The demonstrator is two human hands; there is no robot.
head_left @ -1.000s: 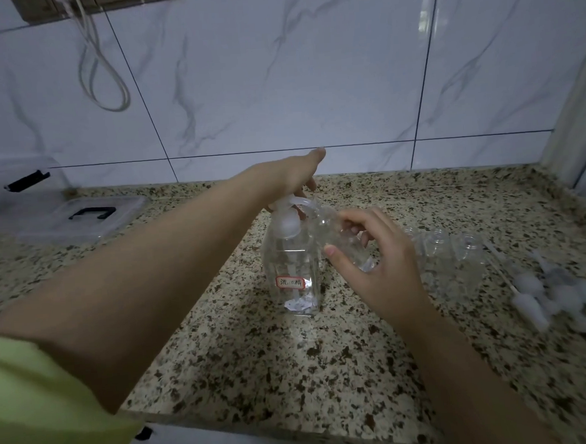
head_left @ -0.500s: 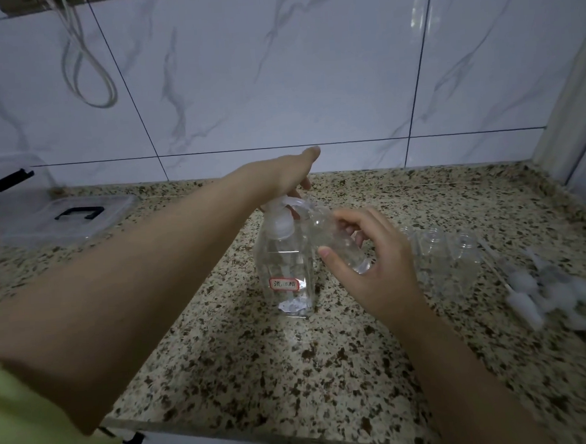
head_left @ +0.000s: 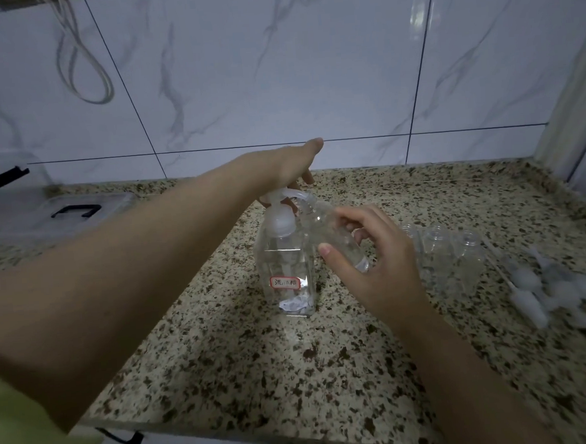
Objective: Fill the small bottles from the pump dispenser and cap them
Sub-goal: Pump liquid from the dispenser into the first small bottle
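Right now your right hand point(head_left: 373, 261) has its grip around a small clear bottle point(head_left: 333, 234), thumb on the near side and fingers curled over the far side, holding it tilted with its open neck up against the spout of the pump dispenser point(head_left: 287, 256). Your left hand point(head_left: 288, 167) rests flat on the pump head, fingers straight and pointing to the far right, grasping nothing. That dispenser stands upright on the speckled surface point(head_left: 224, 356), clear, partly filled, with a red-edged label low on its near face. Just right of your right hand, a cluster of empty small bottles point(head_left: 451, 250) stands on the surface, partly hidden behind your fingers. Farther right lies a blurred heap of white caps point(head_left: 556, 288). At the far left sits a clear storage box point(head_left: 26, 203) with black latches. A white cable point(head_left: 83, 63) loops down the marbled wall tiles.
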